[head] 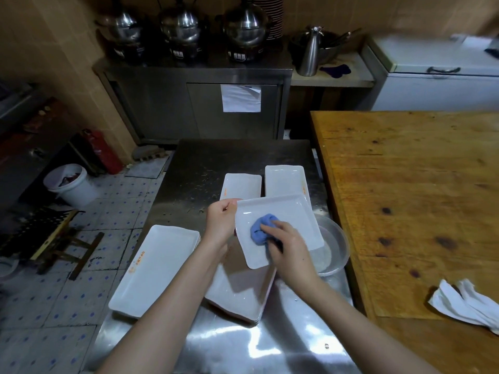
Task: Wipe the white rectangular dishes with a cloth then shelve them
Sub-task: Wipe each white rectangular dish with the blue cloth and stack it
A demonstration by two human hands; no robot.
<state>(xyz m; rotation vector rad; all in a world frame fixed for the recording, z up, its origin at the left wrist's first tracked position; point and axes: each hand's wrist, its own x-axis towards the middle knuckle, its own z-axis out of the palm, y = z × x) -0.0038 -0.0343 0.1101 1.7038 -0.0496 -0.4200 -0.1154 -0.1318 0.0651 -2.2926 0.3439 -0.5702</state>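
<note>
1. Left hand gripped the white dish by its edge, raised above the tabletop.
2. Right hand clutched the blue cloth, pressing its basin.
3. Best practice: sweep into every corner.

Tan tiled walls back a steel cabinet topped by three lidded steel pots, with a white chest freezer further right. The floor is pale tile dotted blue, with a white bucket and a red fire extinguisher at left. A steel worktable stands just beside a worn wooden table.
</note>
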